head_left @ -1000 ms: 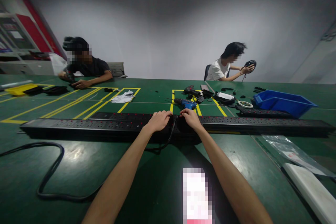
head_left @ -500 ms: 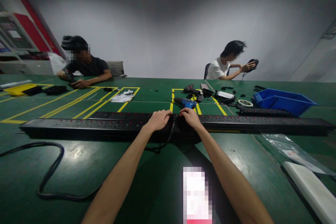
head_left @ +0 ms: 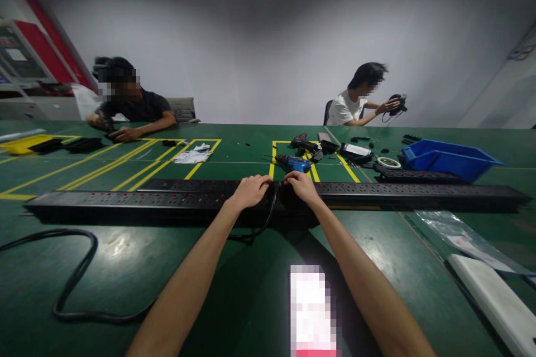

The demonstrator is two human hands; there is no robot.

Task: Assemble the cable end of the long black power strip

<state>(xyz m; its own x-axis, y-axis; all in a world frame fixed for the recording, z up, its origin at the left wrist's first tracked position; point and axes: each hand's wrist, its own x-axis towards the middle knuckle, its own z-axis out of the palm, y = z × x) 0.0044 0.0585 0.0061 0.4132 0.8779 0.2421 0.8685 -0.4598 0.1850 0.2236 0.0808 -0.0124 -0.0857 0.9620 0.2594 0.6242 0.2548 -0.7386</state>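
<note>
Two long black power strips lie end to end across the table, a left power strip [head_left: 125,201] and a right power strip [head_left: 397,195], both with rows of sockets and small red dots. My left hand [head_left: 252,191] rests over the left strip's inner end, fingers bent and pressed together. Close by on the right, my right hand [head_left: 302,185] has its thumb and fingers pinched over the dark middle part. Between them a black cable [head_left: 273,206] runs down and curves to the left under my forearm. What the fingertips grip is too small and dark to make out.
Beyond the strips lie a blue cordless drill [head_left: 295,163], a second drill [head_left: 302,143], a roll of tape [head_left: 388,163] and a blue bin [head_left: 452,157]. A white block [head_left: 489,295] lies near right. Two people [head_left: 129,106] sit across the green table [head_left: 234,150].
The view has shifted slightly, so most things sit a little further left. Both hands keep nearly the same place and pose. The person at right has turned the dark object they hold.
</note>
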